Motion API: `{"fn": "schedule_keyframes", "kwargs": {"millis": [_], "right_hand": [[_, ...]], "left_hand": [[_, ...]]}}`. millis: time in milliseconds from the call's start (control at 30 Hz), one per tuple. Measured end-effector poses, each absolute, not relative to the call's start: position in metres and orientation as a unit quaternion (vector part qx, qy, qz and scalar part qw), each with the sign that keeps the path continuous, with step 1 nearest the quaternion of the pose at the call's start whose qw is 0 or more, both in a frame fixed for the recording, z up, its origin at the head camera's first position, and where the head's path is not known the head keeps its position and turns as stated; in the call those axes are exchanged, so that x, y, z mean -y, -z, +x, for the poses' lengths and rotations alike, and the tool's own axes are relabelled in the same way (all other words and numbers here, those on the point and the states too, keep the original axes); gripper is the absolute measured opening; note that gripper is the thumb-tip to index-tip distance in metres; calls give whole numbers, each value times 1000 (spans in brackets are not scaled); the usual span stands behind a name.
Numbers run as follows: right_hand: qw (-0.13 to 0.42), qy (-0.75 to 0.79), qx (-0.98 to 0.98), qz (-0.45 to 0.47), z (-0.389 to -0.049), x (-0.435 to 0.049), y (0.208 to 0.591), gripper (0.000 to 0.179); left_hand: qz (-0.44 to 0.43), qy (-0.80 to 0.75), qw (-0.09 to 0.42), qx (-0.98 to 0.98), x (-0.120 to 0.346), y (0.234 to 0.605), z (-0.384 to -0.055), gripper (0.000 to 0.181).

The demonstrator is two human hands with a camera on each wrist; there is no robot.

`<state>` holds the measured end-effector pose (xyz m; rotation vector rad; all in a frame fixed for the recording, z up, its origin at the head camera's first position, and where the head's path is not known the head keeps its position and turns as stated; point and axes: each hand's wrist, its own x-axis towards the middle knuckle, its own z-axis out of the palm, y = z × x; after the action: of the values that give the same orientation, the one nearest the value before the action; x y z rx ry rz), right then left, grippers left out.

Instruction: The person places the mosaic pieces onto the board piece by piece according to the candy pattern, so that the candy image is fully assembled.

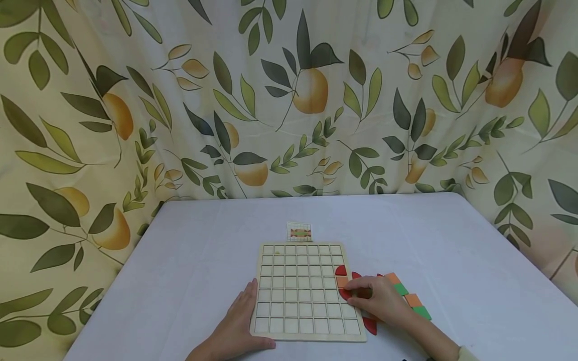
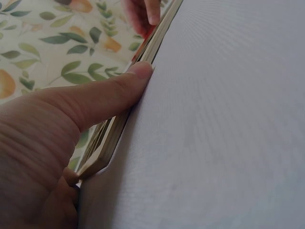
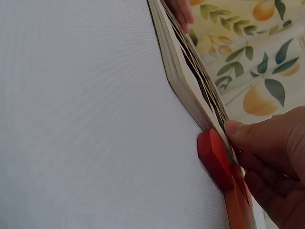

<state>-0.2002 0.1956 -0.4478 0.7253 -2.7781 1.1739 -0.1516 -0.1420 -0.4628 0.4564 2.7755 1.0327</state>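
Note:
A pale wooden grid board [image 1: 299,337] lies on the white-covered table. Along its left edge rest the straight fingers of my left hand [image 1: 237,321], and its thumb [image 2: 112,98] presses the front edge. My right hand [image 1: 384,301] reaches over the board's right side, pinching a red rounded piece [image 1: 344,294] between thumb and forefinger in the right column. Just behind that piece sit an orange square [image 1: 342,282] and another red rounded piece [image 1: 340,270]. The right wrist view has the fingers partly hiding the piece.
Loose orange pieces [image 1: 413,300] and green pieces [image 1: 422,313] lie right of the board, partly under the right hand. A red piece [image 1: 370,326] lies by the board's front right corner. Behind the board is a small pattern card [image 1: 299,232]. A leaf-print curtain [image 1: 280,125] hangs beyond the table.

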Motion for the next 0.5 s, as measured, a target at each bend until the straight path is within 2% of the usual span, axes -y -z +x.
{"fn": "schedule_keyframes", "kwargs": {"millis": [500], "right_hand": [[6, -380, 895, 234, -201, -198, 447, 22]], "left_hand": [[146, -344, 78, -924, 142, 463, -153, 133]]}}
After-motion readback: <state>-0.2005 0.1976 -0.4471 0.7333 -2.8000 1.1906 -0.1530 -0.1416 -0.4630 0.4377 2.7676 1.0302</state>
